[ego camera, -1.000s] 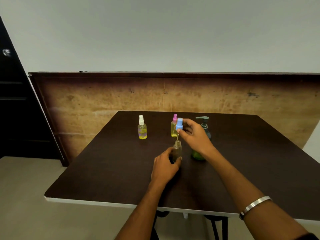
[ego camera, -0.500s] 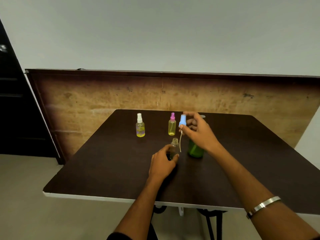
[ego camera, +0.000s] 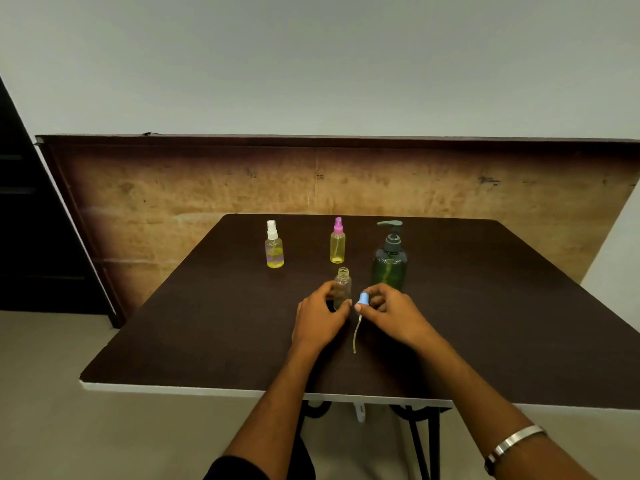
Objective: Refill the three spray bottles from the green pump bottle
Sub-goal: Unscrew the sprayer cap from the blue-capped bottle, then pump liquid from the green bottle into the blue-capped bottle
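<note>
The blue top is off and down low by the counter now.

My right hand (ego camera: 388,311) pinches the blue plastic spray top with its thin tube (ego camera: 363,299), which I have lowered beside the small clear open bottle (ego camera: 343,284). My left hand (ego camera: 320,315) curls round that bottle. It is ready for filling from the tall green pump bottle (ego camera: 389,263) just behind.

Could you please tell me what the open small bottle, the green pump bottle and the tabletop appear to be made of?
The open small bottle looks like clear, glossy plastic: you can see through it, and its neck has moulded threads. The green pump bottle seems tinted translucent plastic, since its inner tube shows through, with a darker opaque pump. The tabletop looks like dark matt laminate with a pale edge, though that is uncertain.
</note>
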